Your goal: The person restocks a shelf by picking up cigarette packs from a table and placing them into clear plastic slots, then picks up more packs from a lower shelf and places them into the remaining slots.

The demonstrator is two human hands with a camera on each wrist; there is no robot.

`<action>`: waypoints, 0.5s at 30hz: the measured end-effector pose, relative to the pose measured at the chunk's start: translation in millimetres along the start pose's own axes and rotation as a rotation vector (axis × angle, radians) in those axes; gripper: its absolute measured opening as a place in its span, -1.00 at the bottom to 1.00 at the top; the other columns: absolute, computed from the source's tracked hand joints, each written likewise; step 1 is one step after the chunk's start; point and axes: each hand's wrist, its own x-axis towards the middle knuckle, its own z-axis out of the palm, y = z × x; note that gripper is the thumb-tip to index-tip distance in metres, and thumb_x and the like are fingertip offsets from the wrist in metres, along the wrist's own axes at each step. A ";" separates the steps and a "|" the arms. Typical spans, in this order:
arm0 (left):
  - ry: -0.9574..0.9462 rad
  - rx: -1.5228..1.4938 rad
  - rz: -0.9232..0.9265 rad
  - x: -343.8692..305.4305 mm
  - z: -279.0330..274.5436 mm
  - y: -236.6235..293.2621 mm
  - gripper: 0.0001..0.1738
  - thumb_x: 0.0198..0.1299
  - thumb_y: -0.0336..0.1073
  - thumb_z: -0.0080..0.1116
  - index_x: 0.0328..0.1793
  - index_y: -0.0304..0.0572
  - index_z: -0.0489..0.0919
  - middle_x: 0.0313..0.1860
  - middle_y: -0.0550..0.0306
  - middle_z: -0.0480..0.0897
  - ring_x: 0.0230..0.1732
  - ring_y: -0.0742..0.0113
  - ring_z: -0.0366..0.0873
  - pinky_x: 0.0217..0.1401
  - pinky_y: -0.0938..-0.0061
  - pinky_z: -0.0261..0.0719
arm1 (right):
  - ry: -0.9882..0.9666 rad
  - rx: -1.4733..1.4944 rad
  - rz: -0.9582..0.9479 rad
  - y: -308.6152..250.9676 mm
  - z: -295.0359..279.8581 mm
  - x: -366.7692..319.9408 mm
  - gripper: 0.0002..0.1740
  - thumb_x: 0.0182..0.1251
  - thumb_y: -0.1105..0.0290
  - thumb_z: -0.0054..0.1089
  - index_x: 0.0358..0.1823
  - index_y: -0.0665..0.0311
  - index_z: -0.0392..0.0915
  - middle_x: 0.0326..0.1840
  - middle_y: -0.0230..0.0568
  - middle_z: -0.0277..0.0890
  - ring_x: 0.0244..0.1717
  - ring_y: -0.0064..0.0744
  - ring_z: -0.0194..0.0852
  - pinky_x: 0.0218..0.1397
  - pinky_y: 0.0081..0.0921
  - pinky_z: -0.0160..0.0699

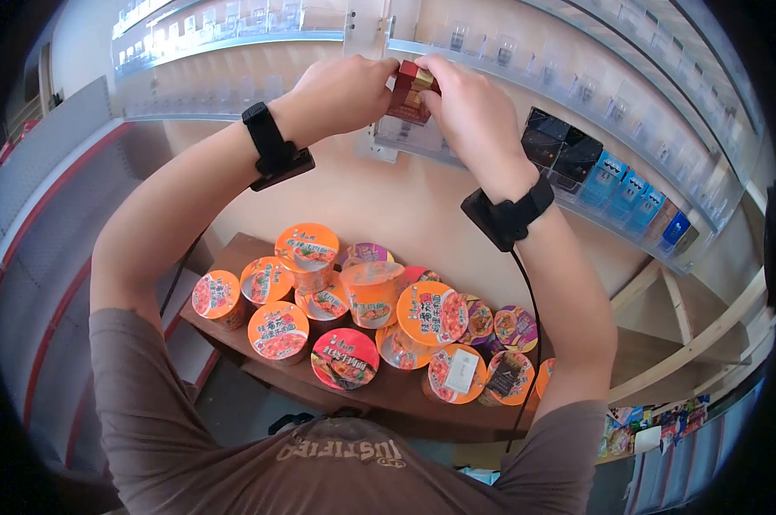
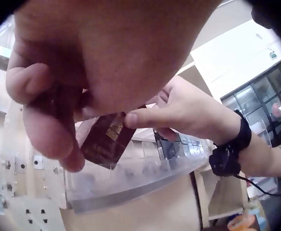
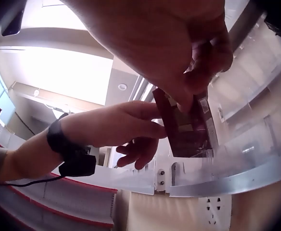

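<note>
A small dark red cigarette pack [image 1: 409, 108] with gold on it is held up between both hands at the end of a clear shelf [image 1: 508, 69]. My right hand [image 1: 478, 107] grips it from the right, the thumb lying across its face. From the left, my left hand [image 1: 343, 90] pinches the pack's edge. In the right wrist view, the pack [image 3: 184, 139] hangs tilted beside the clear shelf front, and the left hand's lower fingers curl loosely below. The left wrist view shows the pack [image 2: 104, 144] partly hidden behind the left fingers.
Black packs [image 1: 546, 137] and blue packs [image 1: 606, 176] stand on the lower shelf at right. Below the arms, a wooden table [image 1: 388, 403] bears many orange instant noodle cups [image 1: 278, 330]. Grey shelves with red edges [image 1: 45, 206] line the left. A cable [image 1: 529, 292] hangs from the right wrist.
</note>
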 end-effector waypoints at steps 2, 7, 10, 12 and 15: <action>0.049 0.008 0.018 -2.5 4.5 -5.3 -0.68 0.27 -0.29 -0.06 0.10 -0.13 0.54 -0.47 -0.08 0.69 -0.43 -0.03 0.68 -0.32 0.13 0.64 | -0.007 -0.018 0.025 1.1 2.7 3.2 -0.63 0.21 0.40 0.28 0.08 0.15 0.51 -0.19 -0.12 0.65 -0.12 -0.03 0.64 -0.13 -0.14 0.61; 0.075 0.025 -0.013 -5.1 14.1 -10.3 -0.72 0.24 -0.23 0.04 0.03 -0.10 0.56 -0.47 -0.11 0.67 -0.35 -0.12 0.66 -0.25 0.04 0.61 | -0.026 -0.012 0.059 4.2 4.8 3.9 -0.60 0.21 0.39 0.30 0.10 0.15 0.52 -0.16 -0.11 0.64 -0.12 -0.02 0.65 -0.12 -0.14 0.62; 0.023 0.046 -0.007 -8.9 15.0 -8.5 -0.73 0.23 -0.19 0.07 0.00 -0.09 0.56 -0.48 -0.09 0.67 -0.36 -0.12 0.66 -0.26 0.04 0.61 | 0.000 -0.003 0.063 5.0 7.0 -0.5 -0.57 0.21 0.37 0.32 0.14 0.10 0.52 -0.13 -0.09 0.65 -0.10 0.00 0.64 -0.10 -0.15 0.61; -0.012 0.009 -0.013 -11.6 12.0 -4.9 -0.70 0.23 -0.19 0.07 0.04 -0.08 0.54 -0.48 -0.09 0.67 -0.36 -0.14 0.66 -0.25 0.05 0.61 | 0.030 0.010 0.065 7.6 7.8 -2.7 -0.54 0.22 0.36 0.33 0.18 0.07 0.51 -0.12 -0.08 0.66 -0.09 0.01 0.64 -0.08 -0.17 0.60; 0.023 -0.061 0.022 -12.6 18.6 -6.0 -0.63 0.23 -0.18 0.07 0.15 -0.07 0.50 -0.47 -0.06 0.69 -0.37 -0.10 0.68 -0.26 0.08 0.63 | 0.014 0.044 0.113 9.6 9.2 -4.7 -0.52 0.23 0.35 0.33 0.20 0.08 0.50 -0.09 -0.05 0.65 -0.06 0.00 0.63 -0.05 -0.18 0.60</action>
